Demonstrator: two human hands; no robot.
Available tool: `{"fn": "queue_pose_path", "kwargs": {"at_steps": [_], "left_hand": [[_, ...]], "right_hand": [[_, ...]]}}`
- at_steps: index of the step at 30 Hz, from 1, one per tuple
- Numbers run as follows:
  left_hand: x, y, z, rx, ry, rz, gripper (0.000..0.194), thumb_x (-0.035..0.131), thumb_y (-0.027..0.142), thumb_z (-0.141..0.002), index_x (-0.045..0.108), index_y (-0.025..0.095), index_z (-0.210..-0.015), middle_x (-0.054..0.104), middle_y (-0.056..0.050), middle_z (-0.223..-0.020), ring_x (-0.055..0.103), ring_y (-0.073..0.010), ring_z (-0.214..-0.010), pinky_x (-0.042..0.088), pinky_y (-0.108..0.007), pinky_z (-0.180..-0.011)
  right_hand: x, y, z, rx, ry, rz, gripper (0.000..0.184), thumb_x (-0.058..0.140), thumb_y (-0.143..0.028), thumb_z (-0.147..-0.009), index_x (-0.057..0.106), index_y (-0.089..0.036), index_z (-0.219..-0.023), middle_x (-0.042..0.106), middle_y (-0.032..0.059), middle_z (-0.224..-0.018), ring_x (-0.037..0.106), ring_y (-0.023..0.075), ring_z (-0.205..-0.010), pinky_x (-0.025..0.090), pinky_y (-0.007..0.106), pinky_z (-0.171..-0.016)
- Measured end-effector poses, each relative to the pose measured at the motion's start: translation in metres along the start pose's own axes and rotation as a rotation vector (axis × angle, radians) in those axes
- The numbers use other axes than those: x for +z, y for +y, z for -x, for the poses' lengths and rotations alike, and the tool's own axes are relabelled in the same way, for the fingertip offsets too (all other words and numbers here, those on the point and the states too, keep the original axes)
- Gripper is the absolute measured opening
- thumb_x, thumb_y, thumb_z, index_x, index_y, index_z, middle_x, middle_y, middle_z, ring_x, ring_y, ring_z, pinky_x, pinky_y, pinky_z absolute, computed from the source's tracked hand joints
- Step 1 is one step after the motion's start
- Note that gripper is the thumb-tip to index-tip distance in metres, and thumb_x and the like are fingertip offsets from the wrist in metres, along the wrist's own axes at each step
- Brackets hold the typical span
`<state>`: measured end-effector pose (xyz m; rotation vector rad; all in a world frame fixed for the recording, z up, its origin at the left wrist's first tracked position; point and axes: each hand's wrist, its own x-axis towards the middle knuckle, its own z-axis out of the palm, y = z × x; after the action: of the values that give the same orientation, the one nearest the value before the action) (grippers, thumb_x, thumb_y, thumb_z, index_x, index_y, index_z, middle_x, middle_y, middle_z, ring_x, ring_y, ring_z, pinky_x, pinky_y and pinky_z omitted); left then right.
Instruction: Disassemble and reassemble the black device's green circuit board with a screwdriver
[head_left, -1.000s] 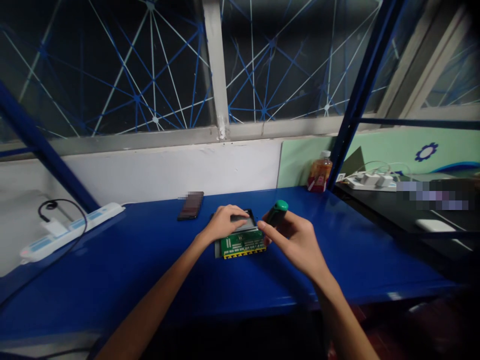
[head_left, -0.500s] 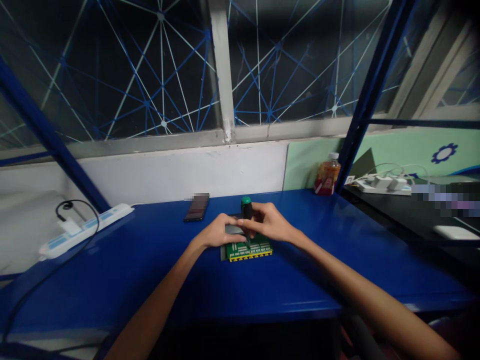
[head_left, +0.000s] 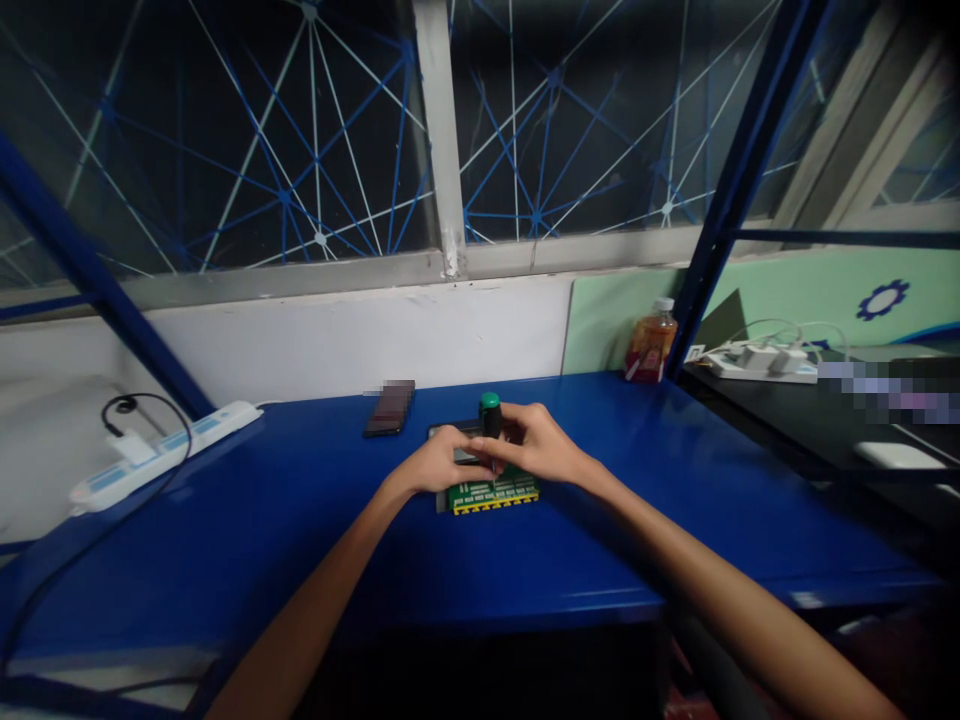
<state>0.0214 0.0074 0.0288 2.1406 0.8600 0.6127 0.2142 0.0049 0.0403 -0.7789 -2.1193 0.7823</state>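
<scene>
A screwdriver point(head_left: 490, 415) with a black handle and green cap stands upright over a green circuit board point(head_left: 487, 492). My right hand point(head_left: 544, 440) is closed round its handle from the right. From the left, the thumb and forefinger of my left hand point(head_left: 439, 462) close in around the lower part of the screwdriver, near its shaft. The board has a yellow strip along its near edge and rests over a grey piece that shows at its left side. Both hands cover part of the board, and the screwdriver's tip is hard to make out.
The blue table point(head_left: 480, 570) carries a dark phone point(head_left: 390, 408) at the back and a white power strip point(head_left: 169, 455) with a black cable on the left. A drink bottle point(head_left: 651, 342) stands at the back right. Beyond a blue post, a black table point(head_left: 810, 410) holds another power strip.
The left thumb has shifted slightly inward and up beside the screwdriver's shaft. The screwdriver stays upright in the right hand. The whole view has shifted a little.
</scene>
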Motion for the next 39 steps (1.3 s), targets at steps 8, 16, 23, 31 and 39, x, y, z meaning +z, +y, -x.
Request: {"fn": "queue_pose_path", "kwargs": {"at_steps": [8, 16, 23, 31, 39], "left_hand": [[-0.0003, -0.0003, 0.0009, 0.027, -0.005, 0.016, 0.019, 0.067, 0.031, -0.074, 0.074, 0.016, -0.084, 0.072, -0.005, -0.084, 0.065, -0.0191, -0.082, 0.049, -0.027, -0.076], [0.0, -0.0017, 0.0009, 0.014, 0.014, -0.001, 0.02, 0.068, 0.033, -0.073, 0.075, 0.016, -0.082, 0.072, -0.004, -0.082, 0.064, -0.0189, -0.079, 0.047, -0.026, -0.072], [0.0001, -0.0047, -0.0004, -0.005, 0.01, -0.027, 0.021, 0.071, 0.033, -0.071, 0.074, 0.013, -0.078, 0.071, -0.004, -0.074, 0.062, -0.0173, -0.072, 0.046, -0.024, -0.067], [0.0006, -0.0072, -0.001, -0.014, -0.013, 0.004, 0.024, 0.071, 0.034, -0.072, 0.074, 0.012, -0.081, 0.073, -0.006, -0.079, 0.065, -0.0191, -0.077, 0.048, -0.026, -0.072], [0.0016, -0.0091, -0.0002, -0.022, 0.021, 0.013, 0.023, 0.073, 0.036, -0.07, 0.075, 0.013, -0.075, 0.072, -0.006, -0.075, 0.064, -0.0181, -0.073, 0.048, -0.025, -0.066]], "right_hand": [[0.0002, -0.0021, 0.0014, -0.005, -0.009, -0.004, 0.027, 0.06, -0.043, -0.081, 0.055, -0.017, -0.075, 0.06, 0.0004, -0.06, 0.053, 0.0124, -0.053, 0.036, 0.026, -0.049], [-0.0023, -0.0037, 0.0008, -0.025, -0.017, 0.045, 0.024, 0.061, -0.04, -0.08, 0.057, -0.017, -0.077, 0.057, -0.0009, -0.064, 0.049, 0.0108, -0.055, 0.035, 0.025, -0.05], [-0.0023, -0.0078, 0.0008, -0.027, 0.083, 0.018, 0.025, 0.066, -0.039, -0.076, 0.052, -0.019, -0.075, 0.052, -0.004, -0.058, 0.045, 0.0099, -0.052, 0.034, 0.024, -0.048], [-0.0033, -0.0026, 0.0004, 0.002, 0.074, -0.104, 0.031, 0.07, -0.04, -0.073, 0.047, -0.019, -0.073, 0.052, -0.0052, -0.052, 0.051, 0.0107, -0.05, 0.036, 0.023, -0.047], [-0.0032, -0.0067, 0.0018, -0.041, 0.014, -0.135, 0.031, 0.07, -0.04, -0.074, 0.058, -0.017, -0.091, 0.055, -0.0034, -0.063, 0.051, 0.0104, -0.054, 0.038, 0.024, -0.049]]}}
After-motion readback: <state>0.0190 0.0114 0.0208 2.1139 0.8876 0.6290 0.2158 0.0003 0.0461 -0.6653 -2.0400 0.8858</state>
